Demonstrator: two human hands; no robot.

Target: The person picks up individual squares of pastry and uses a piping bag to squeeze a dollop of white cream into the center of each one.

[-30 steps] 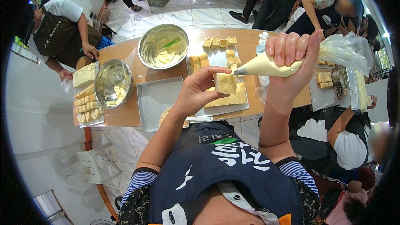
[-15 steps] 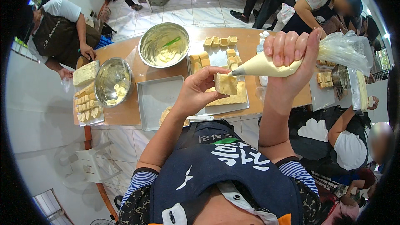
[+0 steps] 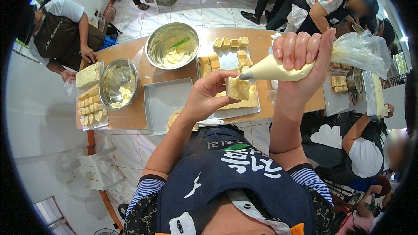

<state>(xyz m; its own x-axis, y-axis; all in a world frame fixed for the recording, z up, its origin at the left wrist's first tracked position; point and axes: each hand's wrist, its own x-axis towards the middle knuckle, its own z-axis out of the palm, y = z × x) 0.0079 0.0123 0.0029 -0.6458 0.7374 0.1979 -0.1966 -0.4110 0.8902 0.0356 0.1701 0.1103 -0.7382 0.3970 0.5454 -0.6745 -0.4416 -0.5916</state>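
My left hand (image 3: 209, 92) is closed round a small square piece of yellow cake (image 3: 237, 89), held up above the table between thumb and fingers. My right hand (image 3: 305, 56) squeezes a piping bag (image 3: 272, 68) full of pale yellow cream, its clear plastic end bunched out behind the fist. The bag's metal nozzle (image 3: 245, 75) points left and meets the upper edge of the cake piece. Below my hands lies a white board (image 3: 226, 62) with several cut cake cubes (image 3: 234, 42) and a larger flat slab of cake (image 3: 244, 101).
Two steel bowls of cream, one larger (image 3: 191, 30) and one smaller (image 3: 106, 72), stand to the left. A square metal pan (image 3: 152, 104) lies nearer me, beside a white-handled utensil (image 3: 210, 122). At the left, a person (image 3: 65, 30) works by a board of cake; others work at the right.
The nozzle has shifted very slightly left along the cake piece's top edge. Both hands keep their grips and nearly the same place.
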